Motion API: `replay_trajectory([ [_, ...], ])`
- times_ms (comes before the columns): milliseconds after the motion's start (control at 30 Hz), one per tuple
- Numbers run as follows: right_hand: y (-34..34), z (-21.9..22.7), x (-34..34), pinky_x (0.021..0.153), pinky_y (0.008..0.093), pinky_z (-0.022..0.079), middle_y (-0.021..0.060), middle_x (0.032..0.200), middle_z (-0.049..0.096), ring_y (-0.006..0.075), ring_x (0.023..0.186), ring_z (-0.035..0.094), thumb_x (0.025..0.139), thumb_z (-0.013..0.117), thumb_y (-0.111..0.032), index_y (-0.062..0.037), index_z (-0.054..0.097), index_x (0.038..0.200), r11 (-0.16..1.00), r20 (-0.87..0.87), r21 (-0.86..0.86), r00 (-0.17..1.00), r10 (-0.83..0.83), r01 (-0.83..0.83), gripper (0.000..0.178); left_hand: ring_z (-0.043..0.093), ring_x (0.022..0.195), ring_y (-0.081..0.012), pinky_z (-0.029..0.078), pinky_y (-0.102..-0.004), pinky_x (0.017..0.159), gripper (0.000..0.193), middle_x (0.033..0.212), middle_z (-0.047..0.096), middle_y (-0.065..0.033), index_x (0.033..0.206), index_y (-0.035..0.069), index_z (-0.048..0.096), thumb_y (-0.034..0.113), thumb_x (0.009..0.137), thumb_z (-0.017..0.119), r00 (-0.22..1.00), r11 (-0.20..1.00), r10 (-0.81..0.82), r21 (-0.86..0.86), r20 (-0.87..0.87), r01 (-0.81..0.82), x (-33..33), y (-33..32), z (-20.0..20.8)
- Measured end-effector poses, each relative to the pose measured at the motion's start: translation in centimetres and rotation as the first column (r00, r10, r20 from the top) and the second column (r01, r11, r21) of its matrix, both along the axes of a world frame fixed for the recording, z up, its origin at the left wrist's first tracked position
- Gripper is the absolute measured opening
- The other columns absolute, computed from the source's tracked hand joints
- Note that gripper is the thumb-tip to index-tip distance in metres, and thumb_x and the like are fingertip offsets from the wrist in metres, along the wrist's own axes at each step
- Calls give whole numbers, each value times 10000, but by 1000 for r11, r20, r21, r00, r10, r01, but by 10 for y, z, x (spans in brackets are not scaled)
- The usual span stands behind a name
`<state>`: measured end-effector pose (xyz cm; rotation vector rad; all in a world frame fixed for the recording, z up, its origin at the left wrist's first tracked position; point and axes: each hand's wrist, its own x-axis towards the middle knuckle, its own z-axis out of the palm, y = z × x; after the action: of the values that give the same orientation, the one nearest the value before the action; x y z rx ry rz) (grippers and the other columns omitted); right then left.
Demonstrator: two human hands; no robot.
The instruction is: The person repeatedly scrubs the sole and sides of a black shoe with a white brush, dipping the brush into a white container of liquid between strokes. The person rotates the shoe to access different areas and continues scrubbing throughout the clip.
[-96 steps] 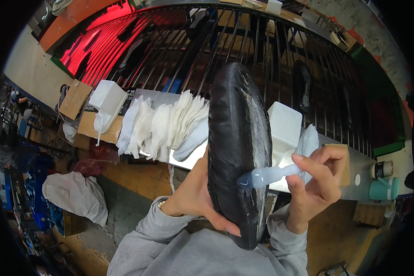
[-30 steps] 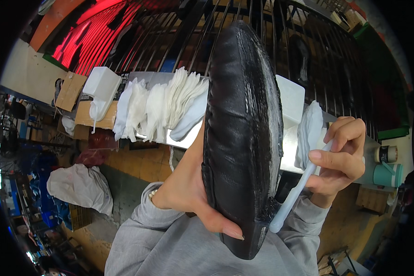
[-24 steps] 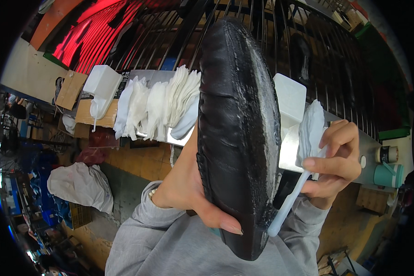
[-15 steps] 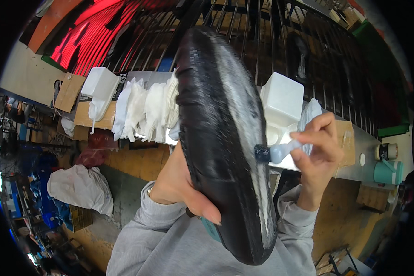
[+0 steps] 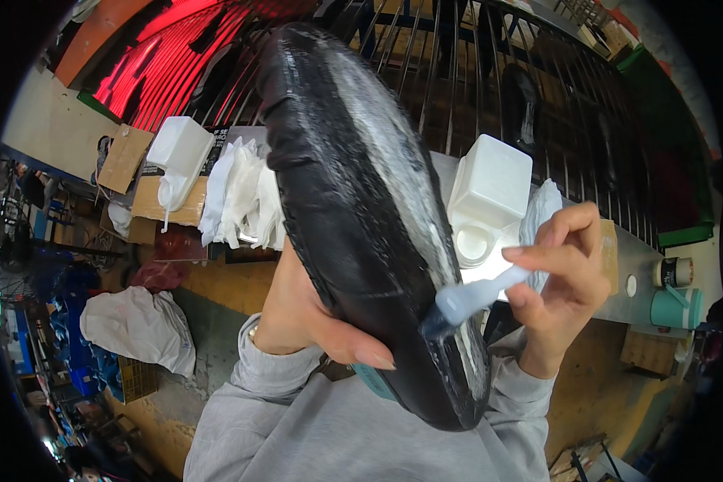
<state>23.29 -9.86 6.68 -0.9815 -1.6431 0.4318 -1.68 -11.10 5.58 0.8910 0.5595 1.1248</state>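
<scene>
From where I stand, the right white box (image 5: 494, 178) has a round cup at its near end; I can't make out the contents of it or the left white box (image 5: 177, 147). The surface (image 5: 644, 299) stretches past the right hand (image 5: 564, 277), with a gap before the teal jug (image 5: 676, 308). The shoe (image 5: 341, 233) leans leftward between the hands: the left hand (image 5: 317, 317) grips it, the right pinches a brush (image 5: 482, 295) against its side.

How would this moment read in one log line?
left hand: holds long black leather-look shoe; right hand: holds pale plastic brush; bristles: against shoe
</scene>
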Motion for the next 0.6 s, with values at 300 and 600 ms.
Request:
replay_trajectory([
  [300,21,14,1,654,254,322,-4,879,444,137,780,450,541,954,-320,-135,822,872,983,20,180,999,-28,24,402,626,1136,-241,524,-372,973,1135,1265,616,-135,1426,-39,402,183,498,1015,993,994,-89,62,-83,94,1,1,10],
  [600,2,-10,22,665,244,312,-17,855,452,133,778,450,513,969,-393,-168,826,844,973,-3,111,979,202,-201,425,624,1142,-245,524,-372,972,1110,1277,613,-133,1432,-32,401,193,531,1009,988,983,149,-111,48,-143,-3,-3,10],
])
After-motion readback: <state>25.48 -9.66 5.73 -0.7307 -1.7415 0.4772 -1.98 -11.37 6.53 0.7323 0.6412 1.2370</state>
